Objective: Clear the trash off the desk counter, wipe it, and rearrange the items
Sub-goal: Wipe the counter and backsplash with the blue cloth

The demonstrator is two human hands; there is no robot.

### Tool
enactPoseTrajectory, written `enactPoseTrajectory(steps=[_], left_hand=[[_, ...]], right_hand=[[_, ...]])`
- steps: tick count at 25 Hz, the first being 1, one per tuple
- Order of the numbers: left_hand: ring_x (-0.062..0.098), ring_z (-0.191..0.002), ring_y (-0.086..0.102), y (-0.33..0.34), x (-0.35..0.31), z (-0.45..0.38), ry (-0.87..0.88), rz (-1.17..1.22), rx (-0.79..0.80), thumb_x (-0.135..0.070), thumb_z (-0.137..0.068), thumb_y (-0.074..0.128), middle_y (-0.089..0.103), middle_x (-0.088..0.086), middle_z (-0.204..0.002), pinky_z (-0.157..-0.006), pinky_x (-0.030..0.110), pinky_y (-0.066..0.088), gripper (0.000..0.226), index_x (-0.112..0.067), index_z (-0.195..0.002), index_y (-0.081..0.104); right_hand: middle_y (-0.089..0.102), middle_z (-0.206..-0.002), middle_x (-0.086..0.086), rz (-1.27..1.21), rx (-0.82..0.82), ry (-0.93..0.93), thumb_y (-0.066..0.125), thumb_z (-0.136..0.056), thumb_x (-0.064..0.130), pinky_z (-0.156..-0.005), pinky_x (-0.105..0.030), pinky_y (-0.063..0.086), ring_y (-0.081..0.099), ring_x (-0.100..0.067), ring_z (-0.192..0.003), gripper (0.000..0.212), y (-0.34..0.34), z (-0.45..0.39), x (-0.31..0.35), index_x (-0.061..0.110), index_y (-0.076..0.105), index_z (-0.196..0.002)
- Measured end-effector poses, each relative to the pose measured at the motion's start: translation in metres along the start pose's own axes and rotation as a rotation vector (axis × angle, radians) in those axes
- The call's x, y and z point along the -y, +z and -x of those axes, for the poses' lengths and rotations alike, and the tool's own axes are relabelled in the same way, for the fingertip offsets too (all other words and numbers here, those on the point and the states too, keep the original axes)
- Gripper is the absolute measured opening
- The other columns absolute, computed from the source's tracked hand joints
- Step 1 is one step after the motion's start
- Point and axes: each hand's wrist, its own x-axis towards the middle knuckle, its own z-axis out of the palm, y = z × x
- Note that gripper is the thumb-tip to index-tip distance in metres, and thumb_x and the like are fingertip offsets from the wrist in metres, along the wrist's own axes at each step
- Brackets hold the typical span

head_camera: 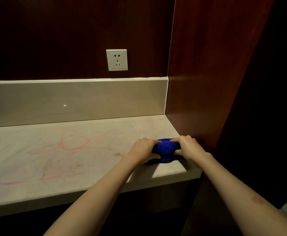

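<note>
Cloth [165, 150], blue and bunched, sits on the counter [88, 167] at its right end, just beside the wood side panel [199, 82] and near the front edge. Both hands clutch it: left hand [143, 149] grips its left side, right hand [188, 147] its right, fingers curled into the fabric, probably gathering it into a firm pad for scrubbing. Left of the cloth, pink scribbles [78, 142] and brown stains [118, 154] mark the stone, so wiping looks barely begun. A socket [117, 60] is on the wall above the cloth, to its left.
</note>
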Motion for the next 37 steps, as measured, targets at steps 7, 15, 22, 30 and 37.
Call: enactPoseTrajectory(steps=[7,15,22,30,37], left_hand=[[0.027,-0.109,0.06,-0.002,0.05,-0.063,-0.106,0.036,-0.003,-0.04,-0.085,0.067,0.066,0.003,-0.123,-0.088,0.032,0.044,0.058,-0.028,-0.139,0.049],[0.027,-0.108,0.06,-0.003,0.114,-0.143,-0.09,0.077,0.053,-0.042,-0.082,0.071,0.067,0.002,-0.121,-0.086,0.032,0.044,0.06,-0.031,-0.137,0.051],[0.027,-0.112,0.059,0.002,0.15,-0.188,-0.072,0.054,-0.022,-0.045,-0.081,0.07,0.065,0.002,-0.126,-0.09,0.037,0.048,0.06,-0.031,-0.137,0.051],[0.018,-0.116,0.058,-0.004,0.162,-0.186,-0.1,0.203,0.055,-0.065,-0.076,0.065,0.061,-0.01,-0.131,-0.095,0.033,0.046,0.066,-0.037,-0.134,0.053],[0.017,-0.112,0.059,-0.009,0.141,-0.157,-0.114,0.203,0.023,-0.066,-0.079,0.06,0.064,-0.009,-0.127,-0.09,0.03,0.045,0.059,-0.036,-0.13,0.058]], right_hand=[[0.065,-0.115,-0.005,0.057,0.019,-0.048,0.066,-0.085,0.016,-0.09,-0.042,0.051,0.061,-0.027,-0.104,0.037,0.004,-0.094,-0.006,0.024,0.06,-0.121],[0.064,-0.119,-0.007,-0.013,0.072,0.01,0.068,-0.086,0.017,-0.095,-0.041,0.048,0.059,-0.028,-0.11,0.046,-0.001,-0.181,-0.013,0.024,0.057,-0.13],[0.059,-0.129,-0.007,-0.13,0.122,0.089,0.067,-0.085,0.012,-0.097,-0.038,0.049,0.057,-0.024,-0.114,0.056,-0.004,-0.234,-0.009,0.02,0.049,-0.138],[0.067,-0.117,-0.002,-0.319,0.155,0.155,0.074,-0.071,0.053,-0.093,-0.037,0.051,0.061,-0.017,-0.102,0.061,-0.01,-0.235,-0.008,0.019,0.065,-0.121],[0.064,-0.122,-0.001,-0.317,0.091,0.141,0.073,-0.072,0.055,-0.091,-0.032,0.049,0.059,-0.017,-0.107,0.064,-0.006,-0.202,-0.006,0.018,0.063,-0.124]])
